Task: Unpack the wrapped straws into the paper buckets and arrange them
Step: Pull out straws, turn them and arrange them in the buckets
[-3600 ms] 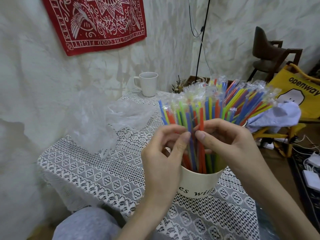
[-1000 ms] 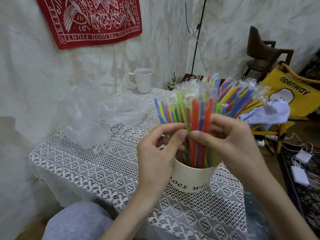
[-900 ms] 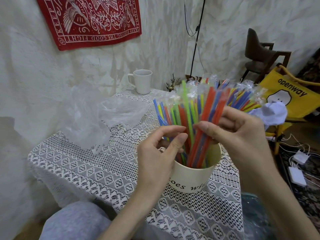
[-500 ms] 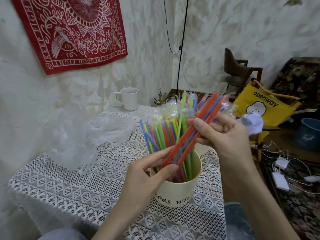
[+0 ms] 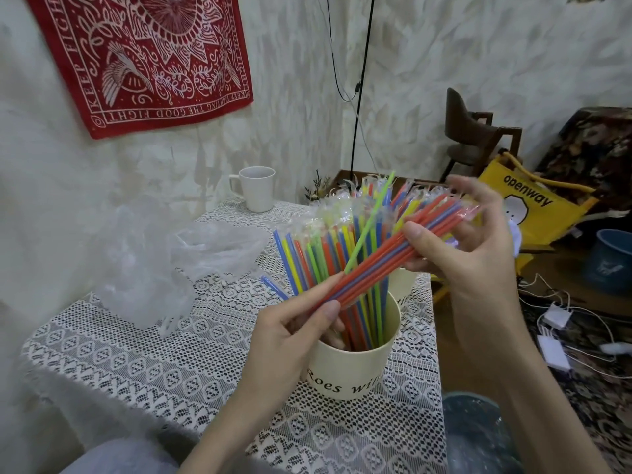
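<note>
Head view: both hands hold a slanted bundle of mostly orange wrapped straws (image 5: 393,254) above a cream paper bucket (image 5: 355,371) packed with upright multicoloured straws. Left hand (image 5: 290,333) fingers pinch the low end; right hand (image 5: 468,248) fingers grasp the upper part. Lace-covered tabletop (image 5: 171,364) lies bare left of the bucket, up to crumpled plastic (image 5: 164,268).

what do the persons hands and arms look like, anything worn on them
Both forearms are bare up to the frame edge: no sleeves, watch or bracelet visible. The left hand and right hand wear no gloves, and no rings can be seen. Fingernails are short and unpainted. Pale grey fabric at the bottom left looks like clothing over a knee, not a sleeve.
</note>
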